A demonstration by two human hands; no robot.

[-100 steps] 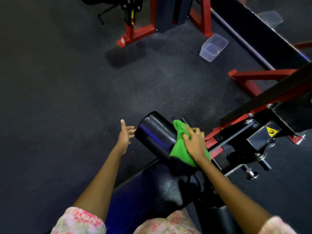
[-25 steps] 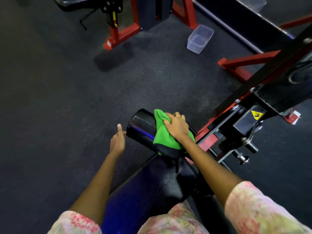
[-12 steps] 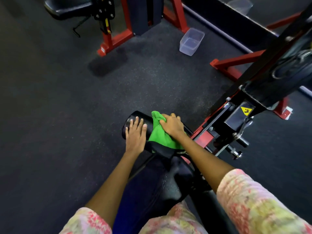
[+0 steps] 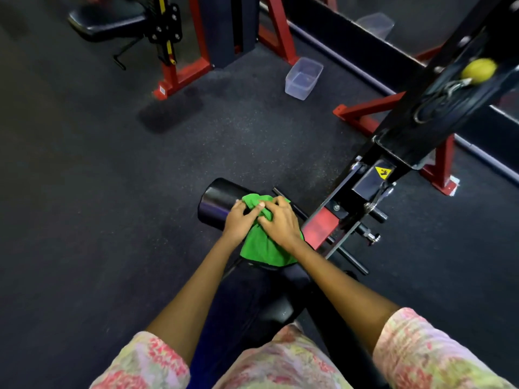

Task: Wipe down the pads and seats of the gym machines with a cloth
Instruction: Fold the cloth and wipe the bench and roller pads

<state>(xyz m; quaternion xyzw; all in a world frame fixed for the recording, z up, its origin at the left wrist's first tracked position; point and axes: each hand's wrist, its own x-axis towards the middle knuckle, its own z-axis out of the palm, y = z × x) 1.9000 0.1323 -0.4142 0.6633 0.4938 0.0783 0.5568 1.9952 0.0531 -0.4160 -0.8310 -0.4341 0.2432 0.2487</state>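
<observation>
Head view: both hands on the green cloth [image 4: 262, 245], bunched over the black roller pad [image 4: 216, 203]

Roller pad's long axis runs from upper left, where its bare end sticks out, down right toward the red-and-black machine frame [image 4: 320, 227]; cloth drapes the near, frame-side part and hangs down toward the dark seat [image 4: 261, 301] below. Left hand [image 4: 238, 220] sits on the bare-end side, fingers curled into the cloth's upper fold; right hand [image 4: 280, 221] on the frame side, fingers bent, pinching the same fold. Uncovered pad lies up-left of both hands, left hand nearer, so my guess is the next stroke goes that way along the axis. Clear tub [image 4: 303, 78] on the floor, well apart
</observation>
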